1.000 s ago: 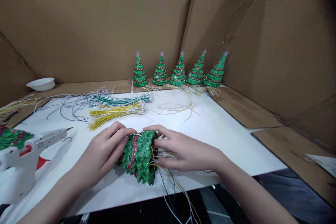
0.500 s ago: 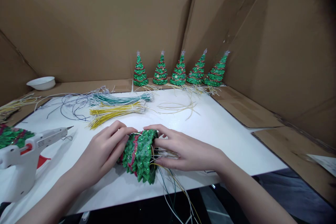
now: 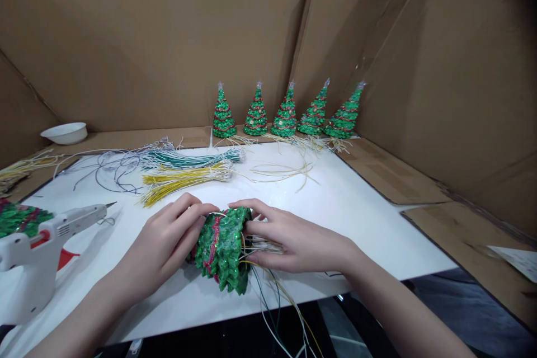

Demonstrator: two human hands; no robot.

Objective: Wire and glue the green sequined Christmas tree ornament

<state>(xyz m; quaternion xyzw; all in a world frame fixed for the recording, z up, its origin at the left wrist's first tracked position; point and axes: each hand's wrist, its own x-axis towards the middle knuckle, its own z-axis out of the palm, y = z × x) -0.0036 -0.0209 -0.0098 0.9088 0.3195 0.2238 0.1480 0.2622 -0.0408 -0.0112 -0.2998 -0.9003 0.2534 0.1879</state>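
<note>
A green glittery Christmas tree figurine [image 3: 224,251] with a red garland lies on its side near the table's front edge, its open base turned to the right. My left hand [image 3: 170,240] is closed around its upper part, and the tree's tip is hidden behind that hand. At the base, my right hand [image 3: 289,238] grips the rim, with some fingers reaching into the hollow. White, yellow and green wires [image 3: 279,296] come out of the base past my right fingers and hang over the table edge. A thin white wire also shows by my left fingertips.
Several finished-looking trees [image 3: 285,114] stand along the back cardboard wall. Bundles of green wires [image 3: 197,158] and yellow wires [image 3: 184,178] lie mid-table. At left are a white glue gun [image 3: 46,257], another tree [image 3: 25,217] and a white bowl [image 3: 65,133].
</note>
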